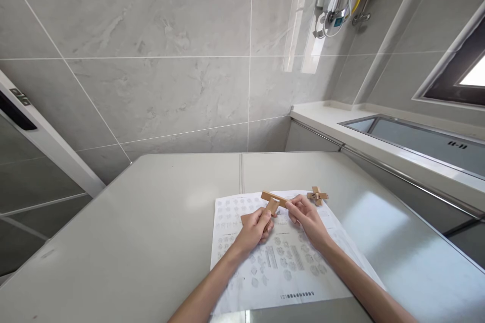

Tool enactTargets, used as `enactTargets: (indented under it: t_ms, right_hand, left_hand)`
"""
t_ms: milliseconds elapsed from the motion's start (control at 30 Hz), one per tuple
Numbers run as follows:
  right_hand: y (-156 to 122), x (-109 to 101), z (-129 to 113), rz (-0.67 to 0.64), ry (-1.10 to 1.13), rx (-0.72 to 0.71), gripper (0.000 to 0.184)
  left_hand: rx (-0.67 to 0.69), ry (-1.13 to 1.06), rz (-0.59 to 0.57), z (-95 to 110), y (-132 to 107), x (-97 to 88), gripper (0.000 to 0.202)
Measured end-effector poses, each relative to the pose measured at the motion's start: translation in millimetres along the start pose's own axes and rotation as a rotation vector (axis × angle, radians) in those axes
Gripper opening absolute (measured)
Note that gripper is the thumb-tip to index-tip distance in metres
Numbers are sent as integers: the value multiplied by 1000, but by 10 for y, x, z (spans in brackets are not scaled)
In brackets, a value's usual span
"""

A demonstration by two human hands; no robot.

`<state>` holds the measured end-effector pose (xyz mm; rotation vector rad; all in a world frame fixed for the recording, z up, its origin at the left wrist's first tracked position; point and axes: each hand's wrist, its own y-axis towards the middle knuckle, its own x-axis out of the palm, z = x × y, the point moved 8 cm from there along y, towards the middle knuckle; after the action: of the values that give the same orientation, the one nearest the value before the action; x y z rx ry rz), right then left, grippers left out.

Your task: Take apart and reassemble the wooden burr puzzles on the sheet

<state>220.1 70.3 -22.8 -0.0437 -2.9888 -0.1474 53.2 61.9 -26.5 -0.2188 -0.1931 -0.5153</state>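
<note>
Two short tan wooden notched bars are held up over a white printed instruction sheet [288, 262] that lies on the pale grey tabletop [132, 242]. One stubby wooden bar [271, 206] is pinched in the left hand [254, 229], fingers curled closed around its lower end, the thumb pressed on top. A longer flat wooden bar [273, 197] is gripped at its near end by the right hand [306, 216], fingertips closed tight, the bar reaching out toward ten o'clock and crossing just above the stubby piece. The two bars appear to be touching where they cross, though whether a notch is seated cannot be told at this size. At one o'clock from the right hand, near it and on the far edge of the sheet, a small wooden cross-shaped assembly [317, 195] is seen lying flat, untouched. Risk is judged here: the longer bar is held only at its tip, so a slight twist could lever it out of the pinch and drop it onto the sheet, from where it could skid across the smooth tabletop. If the notches are pushed together while askew, jamming is likely. The cross-shaped assembly could be knocked by the right wrist if the hand swings outward, and the loose sheet could slide under the forearms.
</note>
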Motion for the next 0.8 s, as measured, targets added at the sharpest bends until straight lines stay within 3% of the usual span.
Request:
enactTargets:
  t_ms: [400, 800]
  right_hand:
    - [-19, -1, -104, 64, -176, -211, 40]
    - [-74, 25, -276, 46, -396, -368, 34]
  left_hand:
    - [-21, -22, 28, -50, 13, -38, 58]
    - [-46, -36, 29, -45, 9, -41, 57]
